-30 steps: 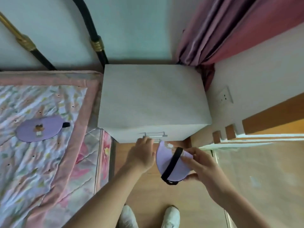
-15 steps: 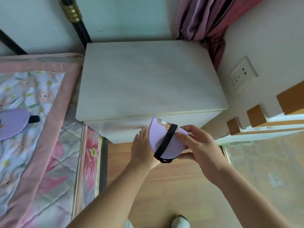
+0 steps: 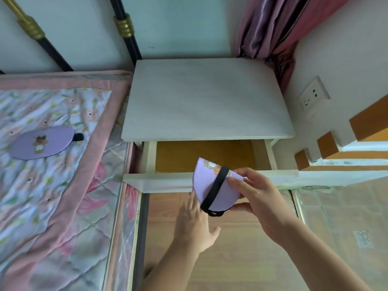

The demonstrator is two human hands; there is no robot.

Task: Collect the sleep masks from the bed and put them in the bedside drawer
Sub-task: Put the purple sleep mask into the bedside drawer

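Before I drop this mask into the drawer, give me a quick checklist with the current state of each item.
1. Bedside drawer pulled open: ok, its orange floor shows.
2. Drawer floor free of clutter: ok for the part in view; the rear lies under the nightstand top, cannot tell.
3. Folded purple sleep mask held firmly: ok, right hand pinches it, black strap wrapped around.
4. Mask over the opening: not ok, it hangs mostly over the drawer front.
5. Left hand out of the way: cannot tell, its fingertips are hidden behind the mask.
6. All masks collected: not ok, a second purple sleep mask lies on the bed quilt.
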